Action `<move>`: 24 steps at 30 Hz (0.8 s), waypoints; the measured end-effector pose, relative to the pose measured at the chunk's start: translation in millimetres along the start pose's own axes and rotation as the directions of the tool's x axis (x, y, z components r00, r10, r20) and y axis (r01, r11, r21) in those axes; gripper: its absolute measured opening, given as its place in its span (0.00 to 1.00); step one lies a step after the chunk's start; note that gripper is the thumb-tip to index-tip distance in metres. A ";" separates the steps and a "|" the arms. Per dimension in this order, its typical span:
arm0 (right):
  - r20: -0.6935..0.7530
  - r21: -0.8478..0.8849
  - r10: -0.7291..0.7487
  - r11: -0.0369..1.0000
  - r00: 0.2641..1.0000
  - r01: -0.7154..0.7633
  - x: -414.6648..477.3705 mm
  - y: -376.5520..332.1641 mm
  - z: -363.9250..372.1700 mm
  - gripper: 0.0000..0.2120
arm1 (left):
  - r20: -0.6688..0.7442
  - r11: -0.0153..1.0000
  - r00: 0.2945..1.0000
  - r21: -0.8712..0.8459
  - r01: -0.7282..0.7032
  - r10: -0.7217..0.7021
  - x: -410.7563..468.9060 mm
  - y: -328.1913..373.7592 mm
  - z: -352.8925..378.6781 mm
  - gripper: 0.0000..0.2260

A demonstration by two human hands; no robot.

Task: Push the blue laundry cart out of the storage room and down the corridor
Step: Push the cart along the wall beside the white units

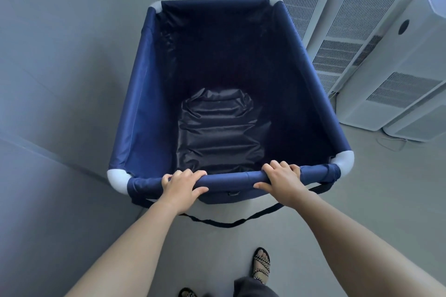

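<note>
My left hand [181, 184] and right hand [282, 179] are both wrapped around the near rail of the blue laundry cart [149, 94]. It apparently stands in the storage room beside white air purifiers [362, 38]; the whole push remains.

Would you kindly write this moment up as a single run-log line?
left hand: shut on near rim bar | right hand: same | blue laundry cart: empty | white air units: close on right

Cart [144, 94] wheels — hidden underneath
</note>
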State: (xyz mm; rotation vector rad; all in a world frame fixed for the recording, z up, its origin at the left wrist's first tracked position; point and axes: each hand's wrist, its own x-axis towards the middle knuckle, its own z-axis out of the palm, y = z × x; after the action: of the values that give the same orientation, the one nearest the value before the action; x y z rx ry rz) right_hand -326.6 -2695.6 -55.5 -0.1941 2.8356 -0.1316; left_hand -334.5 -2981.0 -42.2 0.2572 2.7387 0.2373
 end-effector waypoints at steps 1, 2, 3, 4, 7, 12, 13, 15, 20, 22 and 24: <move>0.006 -0.004 -0.016 1.000 1.000 0.016 5.8 4.4 -2.8 0.23 | -0.001 1.000 1.000 -0.004 0.013 -0.013 2.5 3.4 -0.2 0.14; 0.013 -0.012 -0.032 0.999 0.999 0.032 11.5 9.0 -5.9 0.23 | 0.000 1.000 1.000 -0.010 0.026 -0.026 5.2 6.8 -0.1 0.14; 0.020 -0.021 -0.050 0.999 0.999 0.050 17.8 13.3 -9.2 0.23 | 0.001 0.999 0.999 -0.014 0.038 -0.038 8.2 9.9 -0.3 0.14; 0.029 -0.028 -0.066 0.997 0.997 0.067 24.1 17.2 -12.6 0.23 | 0.002 0.999 0.999 -0.016 0.052 -0.052 11.6 12.6 -1.0 0.14; 0.055 -0.029 -0.103 0.994 0.993 0.105 42.6 26.6 -23.5 0.24 | 0.000 0.996 0.996 0.003 0.090 -0.090 22.6 20.3 -4.4 0.14; 0.062 -0.040 -0.141 0.989 0.988 0.144 74.5 34.7 -37.7 0.25 | 0.013 0.990 0.990 -0.004 0.144 -0.144 45.2 25.0 -13.8 0.16; 0.060 -0.040 -0.148 0.988 0.987 0.150 80.4 35.5 -39.2 0.25 | 0.013 0.988 0.988 -0.004 0.151 -0.151 49.4 24.5 -15.8 0.16; 0.057 -0.047 -0.157 0.986 0.986 0.160 92.6 37.0 -41.7 0.26 | 0.007 0.988 0.988 -0.003 0.155 -0.155 57.7 23.6 -19.3 0.16; 0.037 -0.046 -0.177 0.983 0.984 0.179 119.9 38.2 -47.2 0.25 | 0.006 0.985 0.985 0.003 0.174 -0.174 79.7 19.7 -30.9 0.17; 0.033 -0.045 -0.180 0.982 0.983 0.181 131.3 38.3 -49.0 0.25 | 0.001 0.985 0.985 0.003 0.173 -0.173 89.5 16.6 -34.2 0.17; 0.035 -0.046 -0.177 0.983 0.984 0.179 143.5 37.6 -52.8 0.25 | 0.005 0.984 0.984 -0.003 0.176 -0.176 100.7 12.6 -40.2 0.16</move>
State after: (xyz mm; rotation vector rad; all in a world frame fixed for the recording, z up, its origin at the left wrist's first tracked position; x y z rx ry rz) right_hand -482.7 -2675.8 -50.3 -0.4570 2.7890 -0.0962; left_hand -439.9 -2952.9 -38.5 0.0132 2.7354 0.1926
